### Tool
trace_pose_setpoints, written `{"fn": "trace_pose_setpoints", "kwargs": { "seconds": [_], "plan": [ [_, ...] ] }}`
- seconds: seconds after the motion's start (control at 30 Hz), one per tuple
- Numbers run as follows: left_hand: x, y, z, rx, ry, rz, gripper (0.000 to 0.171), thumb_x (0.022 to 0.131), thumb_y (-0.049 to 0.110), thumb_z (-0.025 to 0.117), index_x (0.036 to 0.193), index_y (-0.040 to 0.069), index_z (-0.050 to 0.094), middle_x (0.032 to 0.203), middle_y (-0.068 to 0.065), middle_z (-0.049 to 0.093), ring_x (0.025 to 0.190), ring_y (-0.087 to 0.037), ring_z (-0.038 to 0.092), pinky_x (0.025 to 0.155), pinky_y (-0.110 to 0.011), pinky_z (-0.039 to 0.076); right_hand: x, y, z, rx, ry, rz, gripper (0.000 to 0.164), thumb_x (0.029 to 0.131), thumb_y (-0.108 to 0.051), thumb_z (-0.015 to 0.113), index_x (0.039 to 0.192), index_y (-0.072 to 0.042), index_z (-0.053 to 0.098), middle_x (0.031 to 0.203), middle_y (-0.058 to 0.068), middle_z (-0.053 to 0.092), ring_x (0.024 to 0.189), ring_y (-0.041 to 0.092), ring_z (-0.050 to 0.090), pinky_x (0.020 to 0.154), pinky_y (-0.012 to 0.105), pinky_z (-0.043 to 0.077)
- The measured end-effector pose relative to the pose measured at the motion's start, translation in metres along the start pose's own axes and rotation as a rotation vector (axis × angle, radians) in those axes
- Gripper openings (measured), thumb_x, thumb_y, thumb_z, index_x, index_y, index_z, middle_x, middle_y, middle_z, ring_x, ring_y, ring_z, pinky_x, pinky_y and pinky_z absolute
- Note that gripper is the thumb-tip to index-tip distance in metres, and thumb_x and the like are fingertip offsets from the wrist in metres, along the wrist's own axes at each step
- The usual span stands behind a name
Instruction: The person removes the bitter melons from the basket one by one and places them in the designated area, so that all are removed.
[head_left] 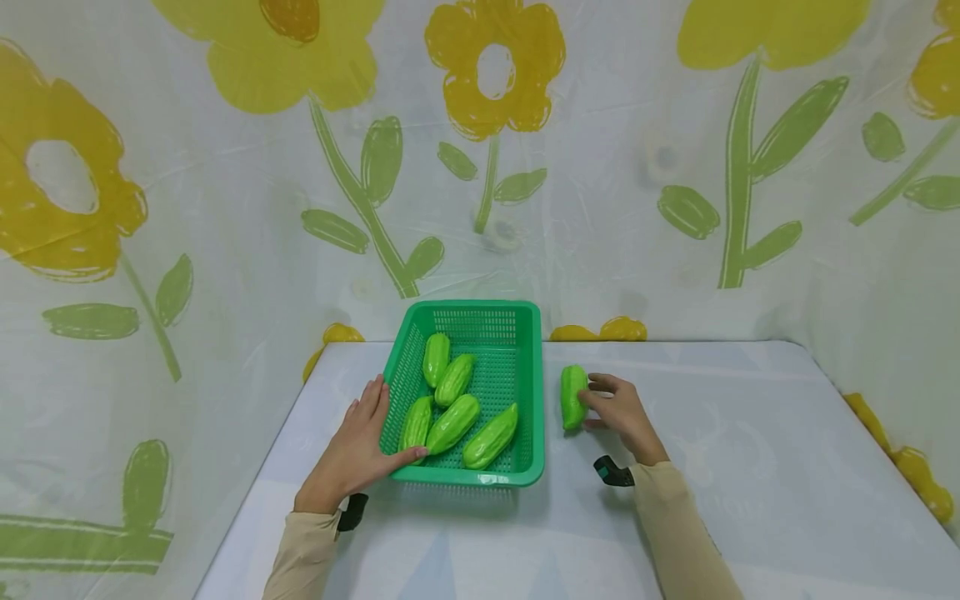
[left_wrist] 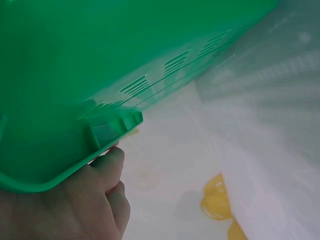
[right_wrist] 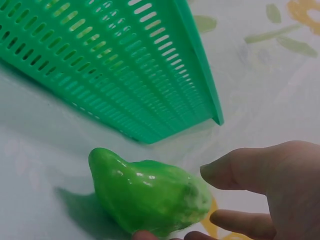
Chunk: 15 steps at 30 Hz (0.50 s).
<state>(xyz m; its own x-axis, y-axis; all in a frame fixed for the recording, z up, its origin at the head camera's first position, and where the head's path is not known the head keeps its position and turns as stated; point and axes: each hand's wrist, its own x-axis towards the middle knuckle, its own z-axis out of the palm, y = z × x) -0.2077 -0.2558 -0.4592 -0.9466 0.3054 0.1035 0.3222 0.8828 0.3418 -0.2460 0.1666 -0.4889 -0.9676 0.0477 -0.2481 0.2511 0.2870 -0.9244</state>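
Here, left grip (head_left: 358,450) spread on slotted basket (head_left: 480,477), right grip (head_left: 622,414) spread at glossy gourd (head_left: 572,396)

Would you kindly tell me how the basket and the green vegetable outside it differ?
The basket is darker green; the vegetable is brighter and yellower. The basket is larger; the vegetable is smaller. The basket is perforated, while the vegetable shows no holes. Both are green.

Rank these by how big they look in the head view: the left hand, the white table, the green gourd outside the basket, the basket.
1. White table, though the frame cuts it off
2. Basket
3. Left hand
4. Green gourd outside the basket
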Motion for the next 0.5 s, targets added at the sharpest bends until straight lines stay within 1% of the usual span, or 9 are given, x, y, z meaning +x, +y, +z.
{"fn": "trace_pose_setpoints", "kwargs": {
  "seconds": [0.13, 0.27, 0.4, 0.5],
  "plan": [
    [-0.001, -0.001, 0.001, -0.002, 0.001, -0.001, 0.121, 0.085, 0.071, 0.067, 0.163, -0.007, 0.015, 0.174, -0.021, 0.007, 0.161, -0.043, 0.012, 0.129, -0.063, 0.018, -0.002, -0.003, -0.006, -0.015, 0.013, 0.004, 0.061, 0.103, -0.024, 0.061, 0.156, 0.001, 0.041, 0.158, 0.028, 0.042, 0.128, 0.041, 0.059, 0.083, 0.034, 0.065],
    [-0.002, 0.0, 0.001, -0.004, 0.008, 0.004, 0.121, 0.086, 0.071, 0.067, 0.162, -0.007, 0.016, 0.175, -0.021, 0.007, 0.162, -0.042, 0.012, 0.129, -0.063, 0.018, -0.003, -0.007, -0.013, -0.007, 0.042, -0.001, 0.06, 0.105, -0.026, 0.058, 0.157, 0.0, 0.04, 0.159, 0.026, 0.042, 0.136, 0.041, 0.055, 0.086, 0.033, 0.065],
    [-0.001, 0.0, 0.0, -0.009, 0.006, 0.009, 0.12, 0.086, 0.071, 0.067, 0.163, -0.007, 0.016, 0.175, -0.021, 0.007, 0.162, -0.042, 0.011, 0.129, -0.062, 0.018, -0.004, -0.01, -0.02, 0.016, 0.069, -0.012, 0.058, 0.106, -0.026, 0.056, 0.157, -0.002, 0.041, 0.16, 0.023, 0.042, 0.141, 0.04, 0.05, 0.085, 0.029, 0.064],
    [-0.001, 0.001, -0.001, -0.01, -0.002, 0.005, 0.121, 0.086, 0.071, 0.067, 0.163, -0.007, 0.015, 0.175, -0.021, 0.007, 0.162, -0.042, 0.011, 0.13, -0.062, 0.017, -0.008, -0.015, -0.024, 0.025, 0.087, -0.027, 0.058, 0.107, -0.029, 0.055, 0.157, -0.003, 0.041, 0.159, 0.021, 0.043, 0.139, 0.039, 0.05, 0.083, 0.025, 0.064]
  ]
}}
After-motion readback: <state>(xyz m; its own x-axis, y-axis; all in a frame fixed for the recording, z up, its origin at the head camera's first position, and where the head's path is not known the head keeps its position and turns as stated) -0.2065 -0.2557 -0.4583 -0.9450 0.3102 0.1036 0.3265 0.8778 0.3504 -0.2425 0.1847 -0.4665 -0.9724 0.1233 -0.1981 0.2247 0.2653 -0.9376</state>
